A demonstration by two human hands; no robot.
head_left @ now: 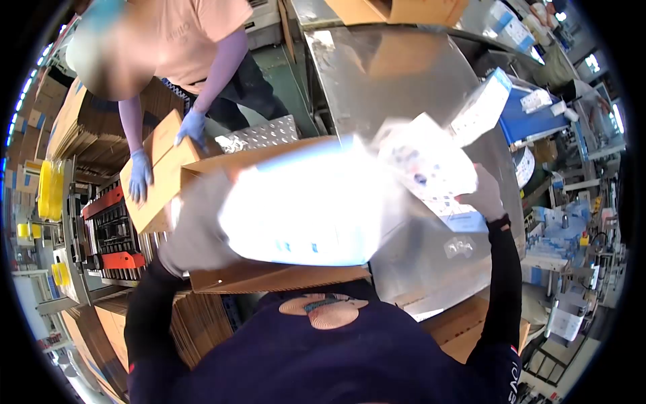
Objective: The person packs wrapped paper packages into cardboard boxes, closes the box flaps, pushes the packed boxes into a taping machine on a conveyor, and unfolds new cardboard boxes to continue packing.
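White and blurred, the package [303, 212] shows pale blue edges.

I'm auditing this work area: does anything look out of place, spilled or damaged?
Possibly a small clear plastic piece, lying by itself on the metal table near the right hand. No spill shows; motion blur may hide damage.
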